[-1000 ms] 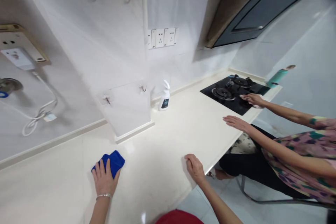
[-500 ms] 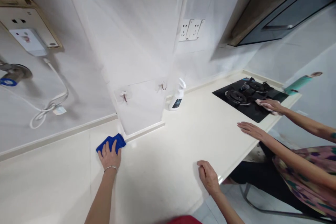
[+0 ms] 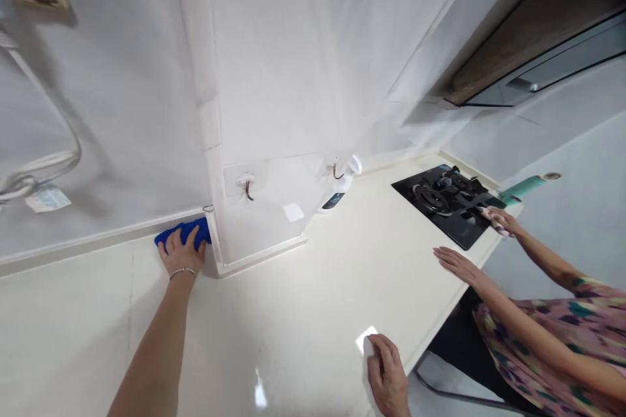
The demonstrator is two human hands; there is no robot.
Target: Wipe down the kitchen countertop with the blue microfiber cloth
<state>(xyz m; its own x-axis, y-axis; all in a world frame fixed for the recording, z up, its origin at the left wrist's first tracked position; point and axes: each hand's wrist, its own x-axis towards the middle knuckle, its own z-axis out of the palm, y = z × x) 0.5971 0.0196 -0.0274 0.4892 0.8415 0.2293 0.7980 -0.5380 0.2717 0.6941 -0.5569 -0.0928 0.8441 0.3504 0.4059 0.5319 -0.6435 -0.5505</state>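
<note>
My left hand (image 3: 180, 253) presses a blue cloth (image 3: 183, 234) onto the white counter (image 3: 288, 313), right at the foot of the wall beside a boxed-out corner. My right hand (image 3: 387, 371) sits near the counter's front edge at the bottom of the view, with a strip of white cloth (image 3: 370, 371) against its palm. Another person's hand (image 3: 499, 220) rests on the black gas hob (image 3: 440, 202) with a pale pink cloth (image 3: 495, 221). That person's other hand (image 3: 456, 264) lies flat on the counter edge.
A white spray bottle (image 3: 338, 197) stands behind the boxed-out corner, partly hidden. A teal flask (image 3: 524, 190) lies beyond the hob, and a range hood (image 3: 538, 58) hangs above. Small wall hooks (image 3: 248, 189) are stuck on the corner. The seated person's patterned top (image 3: 552, 345) fills the lower right.
My left hand and the blue cloth have slid along the counter to the wall. My right hand has moved down the view, and the white cloth now shows. The view has swung left.
</note>
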